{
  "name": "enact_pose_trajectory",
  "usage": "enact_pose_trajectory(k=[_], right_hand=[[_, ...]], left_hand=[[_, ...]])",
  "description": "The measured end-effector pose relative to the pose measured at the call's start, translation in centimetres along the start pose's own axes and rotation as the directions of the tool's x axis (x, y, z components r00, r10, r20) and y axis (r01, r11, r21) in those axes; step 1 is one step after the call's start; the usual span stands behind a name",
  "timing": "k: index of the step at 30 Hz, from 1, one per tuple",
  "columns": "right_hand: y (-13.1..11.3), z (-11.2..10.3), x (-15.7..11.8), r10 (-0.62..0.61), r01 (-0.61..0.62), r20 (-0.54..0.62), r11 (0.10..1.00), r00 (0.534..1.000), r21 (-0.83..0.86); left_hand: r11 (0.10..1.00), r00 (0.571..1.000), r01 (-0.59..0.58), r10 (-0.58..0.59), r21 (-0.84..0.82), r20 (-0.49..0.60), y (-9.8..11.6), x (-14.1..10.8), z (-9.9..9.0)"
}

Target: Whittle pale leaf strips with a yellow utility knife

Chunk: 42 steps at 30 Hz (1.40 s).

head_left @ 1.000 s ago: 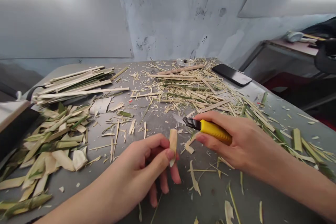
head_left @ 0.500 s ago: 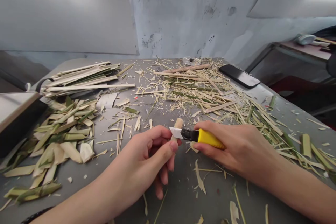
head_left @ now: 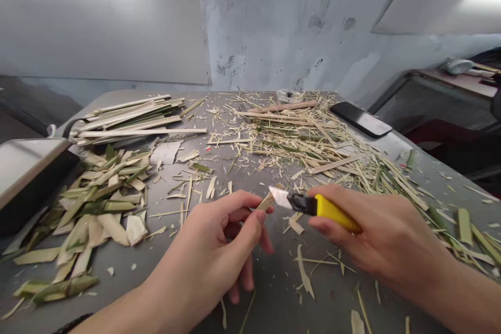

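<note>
Between thumb and fingers, my left hand [head_left: 230, 240] pinches a short, pale bamboo piece [head_left: 266, 202] whose far end sticks out past the fingertips. My right hand [head_left: 368, 224] is wrapped round a yellow and black utility knife [head_left: 336, 213]. Its bare blade [head_left: 279, 196] points left, with the tip right by the outer end of the bamboo piece; whether they touch I cannot tell. Thin shavings [head_left: 304, 274] lie on the grey table [head_left: 274, 297] below the hands.
Split bamboo strips [head_left: 133, 117] are stacked at the back left, above a heap of short bamboo pieces [head_left: 105, 203]. A tangle of shavings [head_left: 297, 141] spreads across the back right, beside a black phone [head_left: 360, 119]. A box-like object [head_left: 31, 167] stands at the left edge.
The knife has moved right, from lying across the bamboo piece to its outer end. The bamboo piece now tilts to the right in my left hand. The view has shifted slightly.
</note>
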State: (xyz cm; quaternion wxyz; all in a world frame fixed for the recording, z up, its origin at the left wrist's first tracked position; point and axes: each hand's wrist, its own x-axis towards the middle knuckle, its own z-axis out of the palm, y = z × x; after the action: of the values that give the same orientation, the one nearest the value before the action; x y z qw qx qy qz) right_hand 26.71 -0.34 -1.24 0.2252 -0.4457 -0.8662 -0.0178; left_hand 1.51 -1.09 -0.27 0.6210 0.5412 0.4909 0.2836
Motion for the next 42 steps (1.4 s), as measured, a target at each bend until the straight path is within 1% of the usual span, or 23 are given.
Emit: enact_pose_trajectory(k=[1, 2, 3, 5, 7, 9, 10, 12, 15, 17, 19, 22, 23, 24, 26, 28, 31, 33, 35, 39, 40, 41, 42], right_hand=[[-0.6, 0.0, -0.1, -0.006, 0.006, 0.003, 0.999, 1.0, 0.033], [-1.0, 0.0, -0.1, -0.009, 0.009, -0.001, 0.999, 1.0, 0.053], [-1.3, 0.1, -0.2, -0.01, 0.011, -0.012, 0.998, 1.0, 0.063], [-1.5, 0.2, -0.1, -0.01, 0.013, -0.033, 0.997, 0.999, 0.078], [-1.5, 0.4, -0.1, -0.004, 0.007, -0.034, 0.995, 0.999, 0.095], [-1.6, 0.6, 0.0, -0.006, 0.009, -0.031, 0.995, 1.0, 0.101], [-1.8, 0.6, 0.0, -0.013, 0.016, -0.03, 0.995, 0.999, 0.099], [-2.2, 0.7, 0.0, -0.029, 0.032, -0.028, 0.994, 0.999, 0.101], [-2.6, 0.8, 0.3, -0.03, 0.033, -0.031, 0.993, 0.999, 0.115], [-2.1, 0.8, 0.5, -0.004, 0.007, -0.029, 0.995, 1.0, 0.102], [-1.1, 0.9, 0.8, 0.075, -0.074, -0.024, 0.996, 0.997, 0.05], [0.2, 0.6, 1.0, 0.201, -0.203, -0.076, 0.979, 0.977, -0.016], [0.3, 0.4, 1.0, 0.206, -0.206, -0.093, 0.978, 0.974, 0.004], [0.1, 0.2, 0.9, 0.187, -0.184, -0.096, 0.982, 0.978, 0.045], [-1.0, 0.0, 0.7, 0.115, -0.104, -0.063, 0.983, 0.991, 0.151], [-2.4, -0.1, 0.3, 0.04, -0.035, -0.017, 0.977, 0.999, 0.209], [-3.7, 0.2, 0.0, 0.008, -0.01, 0.01, 0.98, 1.0, 0.198], [-3.4, 0.6, 0.0, 0.007, -0.008, 0.006, 0.984, 1.0, 0.18], [-2.3, 1.0, 0.3, 0.033, -0.032, -0.001, 0.989, 0.999, 0.141], [0.5, 1.0, 0.8, 0.202, -0.203, -0.035, 0.979, 0.979, -0.015], [0.7, 0.9, 0.9, 0.224, -0.225, -0.054, 0.974, 0.973, -0.01], [0.6, 0.7, 0.9, 0.221, -0.22, -0.065, 0.975, 0.973, 0.023], [0.2, 0.4, 0.8, 0.195, -0.189, -0.066, 0.979, 0.979, 0.078]], left_hand=[[0.99, 0.995, -0.079, 0.086, 0.118, -0.058, 0.1, -0.1, -0.2], [0.954, 0.975, -0.162, 0.195, 0.252, -0.109, 0.3, -0.2, -0.5], [0.89, 0.94, -0.232, 0.308, 0.393, -0.144, 0.4, -0.2, -0.7], [0.706, 0.85, -0.32, 0.509, 0.631, -0.138, 0.7, -0.2, -1.1], [0.51, 0.768, -0.347, 0.636, 0.787, -0.074, 0.8, -0.2, -1.4], [0.35, 0.71, -0.355, 0.704, 0.867, 0.007, 0.7, -0.2, -1.5], [0.284, 0.686, -0.357, 0.726, 0.89, 0.043, 0.6, -0.2, -1.4], [0.182, 0.649, -0.344, 0.755, 0.921, 0.093, 0.4, -0.3, -1.4], [0.086, 0.613, -0.322, 0.778, 0.943, 0.138, 0.2, -0.5, -1.2], [0.041, 0.594, -0.321, 0.787, 0.946, 0.167, 0.3, -0.7, -1.2], [0.016, 0.586, -0.327, 0.788, 0.945, 0.189, 0.4, -1.0, -1.2], [0.029, 0.597, -0.338, 0.78, 0.941, 0.19, 0.5, -1.4, -1.2], [0.038, 0.601, -0.336, 0.778, 0.941, 0.184, 0.6, -1.5, -1.2], [0.037, 0.601, -0.336, 0.778, 0.941, 0.184, 0.6, -1.5, -1.2], [0.019, 0.592, -0.337, 0.782, 0.941, 0.196, 0.6, -1.3, -1.2], [0.01, 0.568, -0.333, 0.801, 0.943, 0.192, 0.6, -1.0, -1.3], [0.047, 0.52, -0.345, 0.841, 0.938, 0.149, 0.6, -0.7, -1.3], [0.063, 0.503, -0.365, 0.853, 0.929, 0.14, 0.5, -0.8, -1.3], [0.069, 0.508, -0.381, 0.849, 0.922, 0.146, 0.4, -1.1, -1.4], [0.075, 0.532, -0.407, 0.83, 0.91, 0.169, 0.3, -1.6, -1.5], [0.077, 0.542, -0.403, 0.823, 0.912, 0.17, 0.3, -1.6, -1.5], [0.07, 0.538, -0.399, 0.825, 0.914, 0.171, 0.4, -1.6, -1.6], [0.062, 0.534, -0.39, 0.828, 0.919, 0.171, 0.4, -1.5, -1.6]])
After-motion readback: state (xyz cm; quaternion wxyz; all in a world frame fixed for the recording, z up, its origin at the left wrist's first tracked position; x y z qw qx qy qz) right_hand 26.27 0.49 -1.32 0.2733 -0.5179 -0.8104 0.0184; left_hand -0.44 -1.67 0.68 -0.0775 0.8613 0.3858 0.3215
